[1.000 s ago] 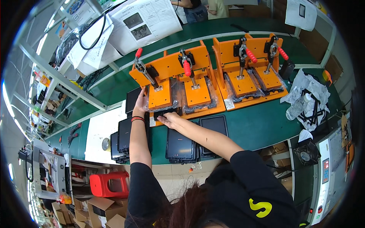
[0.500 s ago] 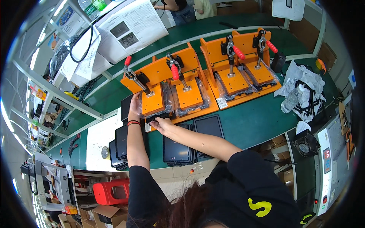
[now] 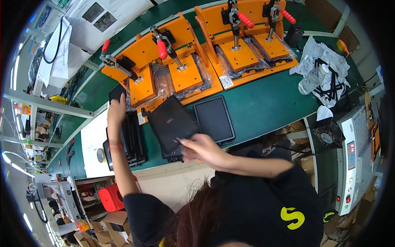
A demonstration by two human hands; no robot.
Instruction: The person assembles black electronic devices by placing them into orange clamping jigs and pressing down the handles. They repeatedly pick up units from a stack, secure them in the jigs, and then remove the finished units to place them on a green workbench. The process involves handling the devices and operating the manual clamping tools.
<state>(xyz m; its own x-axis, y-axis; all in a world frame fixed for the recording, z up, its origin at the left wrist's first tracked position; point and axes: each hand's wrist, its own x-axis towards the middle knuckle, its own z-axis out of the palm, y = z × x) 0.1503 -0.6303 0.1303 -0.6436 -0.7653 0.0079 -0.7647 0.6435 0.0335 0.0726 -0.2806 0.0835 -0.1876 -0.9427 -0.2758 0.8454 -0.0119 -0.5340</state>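
Note:
My right hand (image 3: 201, 150), slightly blurred, has its fingers closed on the near right corner of a black flat tablet-like panel (image 3: 170, 123). The panel is tilted, with a small pale mark on its upper face, above other black panels. My left hand (image 3: 117, 110) has its fingers stretched out over a dark panel (image 3: 115, 93) left of the orange clamping fixture (image 3: 142, 85). I cannot see a grip there. Beside my right hand's panel lies another black framed panel (image 3: 214, 119), flat on the green table. A stack of black panels (image 3: 133, 142) stands beside my left forearm.
A second orange fixture (image 3: 238, 55) with red-handled toggle clamps stands to the right. Beyond it are crumpled white wrapping (image 3: 314, 53), a clear bottle (image 3: 310, 82) and black frames. A small fan (image 3: 327, 133) and a white machine (image 3: 349, 156) sit far right. Left is a tape roll (image 3: 101, 155).
My right hand has left the left fixture's front edge, come nearer, and now holds a tilted black panel. My left hand has drawn back from the fixture's side. The whole view has shifted.

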